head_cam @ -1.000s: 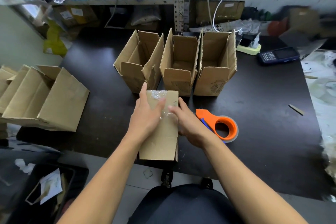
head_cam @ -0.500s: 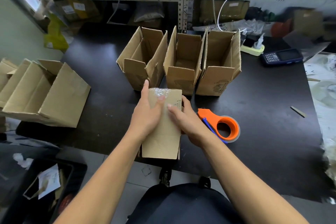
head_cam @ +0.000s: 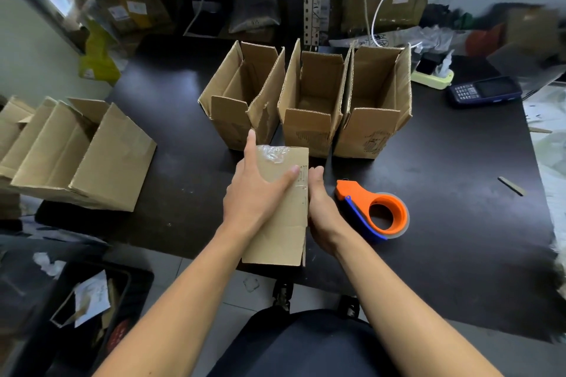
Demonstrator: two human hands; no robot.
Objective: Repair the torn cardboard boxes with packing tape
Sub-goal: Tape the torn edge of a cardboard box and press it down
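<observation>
Dark counter [head_cam: 444,193]: taped box [head_cam: 283,217] at near edge. Left hand [head_cam: 257,193] flat on top, fingers straight; right hand [head_cam: 321,211] grasps its right side. Tape dispenser [head_cam: 373,211] just beside.

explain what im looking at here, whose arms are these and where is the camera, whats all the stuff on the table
There is no machine here. A person wears one camera on the head, looking forward and down, so the arms you see are that person's own.

The left hand lies flat on top of a small box at the near edge of the black table. The right hand grips the box's right side. Crinkled clear tape sits on its far end.

Right of it lies an orange tape dispenser, untouched. Behind stand three open boxes in a row. More boxes lie at the left, and a dark phone at the far right.
</observation>
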